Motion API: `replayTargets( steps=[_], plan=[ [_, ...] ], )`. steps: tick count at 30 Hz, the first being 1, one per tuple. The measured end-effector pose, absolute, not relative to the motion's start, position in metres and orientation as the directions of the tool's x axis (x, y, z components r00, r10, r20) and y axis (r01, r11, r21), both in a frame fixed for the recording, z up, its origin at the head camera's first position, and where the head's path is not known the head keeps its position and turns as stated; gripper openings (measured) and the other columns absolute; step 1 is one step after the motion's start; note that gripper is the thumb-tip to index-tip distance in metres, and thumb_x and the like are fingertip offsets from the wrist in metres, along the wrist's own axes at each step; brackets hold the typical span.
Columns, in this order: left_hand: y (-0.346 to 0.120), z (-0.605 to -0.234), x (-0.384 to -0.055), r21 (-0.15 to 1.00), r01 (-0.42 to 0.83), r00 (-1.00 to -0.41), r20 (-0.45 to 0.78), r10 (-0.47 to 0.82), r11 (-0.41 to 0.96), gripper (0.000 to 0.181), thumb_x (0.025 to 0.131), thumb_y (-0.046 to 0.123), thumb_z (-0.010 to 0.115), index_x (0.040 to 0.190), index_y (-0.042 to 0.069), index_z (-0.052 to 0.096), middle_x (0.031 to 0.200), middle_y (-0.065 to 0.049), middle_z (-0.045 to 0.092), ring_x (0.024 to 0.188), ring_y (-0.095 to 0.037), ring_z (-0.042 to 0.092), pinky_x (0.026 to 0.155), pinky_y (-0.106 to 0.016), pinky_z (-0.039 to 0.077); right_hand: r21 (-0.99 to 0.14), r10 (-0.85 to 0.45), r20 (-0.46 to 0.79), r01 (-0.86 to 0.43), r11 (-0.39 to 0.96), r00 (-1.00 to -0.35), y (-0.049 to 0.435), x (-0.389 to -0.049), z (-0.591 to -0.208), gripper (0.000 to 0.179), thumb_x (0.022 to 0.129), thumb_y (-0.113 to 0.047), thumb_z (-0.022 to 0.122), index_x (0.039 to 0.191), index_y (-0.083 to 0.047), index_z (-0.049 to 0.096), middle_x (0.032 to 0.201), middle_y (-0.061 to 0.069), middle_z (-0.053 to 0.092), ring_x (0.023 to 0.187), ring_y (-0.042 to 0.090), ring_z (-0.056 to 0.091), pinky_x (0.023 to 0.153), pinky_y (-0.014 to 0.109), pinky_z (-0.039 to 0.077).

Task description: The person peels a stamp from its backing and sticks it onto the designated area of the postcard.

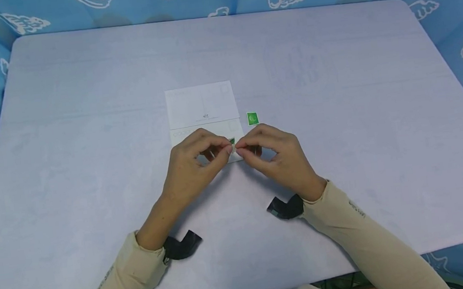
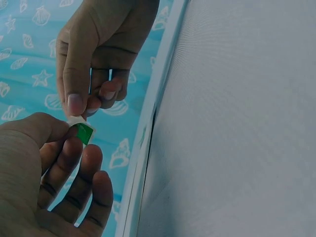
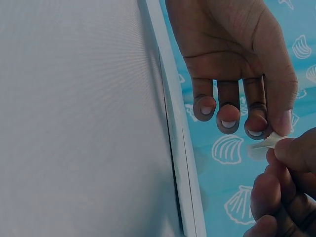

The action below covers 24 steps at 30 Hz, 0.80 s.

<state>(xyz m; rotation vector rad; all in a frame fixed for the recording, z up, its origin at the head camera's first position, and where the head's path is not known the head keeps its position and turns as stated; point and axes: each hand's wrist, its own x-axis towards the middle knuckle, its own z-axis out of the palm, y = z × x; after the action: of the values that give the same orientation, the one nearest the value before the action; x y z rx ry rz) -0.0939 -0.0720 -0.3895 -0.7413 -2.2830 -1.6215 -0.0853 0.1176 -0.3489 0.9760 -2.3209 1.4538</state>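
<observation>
A small green stamp [image 2: 85, 133] with a white border is held between the two hands, low over the front of a white printed paper [image 1: 203, 105] like a card or envelope. My left hand [image 1: 192, 161] pinches the stamp between thumb and forefinger. From the other side, my right hand [image 1: 277, 153] pinches its pale edge with thumb and fingertip. The right wrist view shows a notched edge and a thin pale layer [image 3: 257, 150] there; whether this is backing paper I cannot tell. A second green stamp [image 1: 253, 118] lies flat beside the paper's right edge.
The pale cloth-covered table [image 1: 81, 109] extends around the paper. Blue curtain [image 1: 126, 8] with white shell prints hangs behind it and at both sides. Black wrist mounts [image 1: 287, 207] sit by the beige sleeves. The front table edge runs close to the person's body.
</observation>
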Motion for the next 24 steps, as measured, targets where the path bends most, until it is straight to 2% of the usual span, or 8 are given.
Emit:
replayTargets(
  steps=[5,14,24],
  plan=[
    [-0.071,-0.386,-0.092,0.802,0.536,-0.84,0.475,0.26,0.264,0.008,0.085,0.017,0.066,0.09,0.012,0.069,0.086,0.007,0.061,0.072,-0.004,0.054,0.061,-0.025,0.049,-0.699,-0.411,0.522,-0.651,0.296,-0.748,0.118,-0.085,-0.349,0.013,0.073,0.012,0.069,0.084,0.005,0.068,0.08,0.011,0.06,0.065,0.013,0.05,0.056,0.028,0.044],
    [-0.068,-0.359,-0.081,0.803,0.544,-0.835,0.489,0.253,0.244,0.006,0.08,-0.001,0.067,0.085,0.0,0.068,0.081,-0.007,0.062,0.069,-0.012,0.055,0.058,-0.034,0.049,-0.685,-0.418,0.53,-0.663,0.303,-0.738,0.118,-0.086,-0.352,0.012,0.074,0.01,0.069,0.084,0.004,0.067,0.08,0.01,0.06,0.066,0.012,0.051,0.056,0.028,0.044],
    [-0.067,-0.358,-0.08,0.804,0.533,-0.842,0.474,0.256,0.265,0.005,0.08,-0.002,0.066,0.084,0.0,0.067,0.08,-0.005,0.061,0.068,-0.01,0.054,0.059,-0.032,0.049,-0.691,-0.406,0.531,-0.657,0.301,-0.744,0.12,-0.087,-0.356,0.014,0.074,0.009,0.069,0.085,0.002,0.068,0.08,0.008,0.06,0.066,0.012,0.05,0.057,0.025,0.043]
  ],
)
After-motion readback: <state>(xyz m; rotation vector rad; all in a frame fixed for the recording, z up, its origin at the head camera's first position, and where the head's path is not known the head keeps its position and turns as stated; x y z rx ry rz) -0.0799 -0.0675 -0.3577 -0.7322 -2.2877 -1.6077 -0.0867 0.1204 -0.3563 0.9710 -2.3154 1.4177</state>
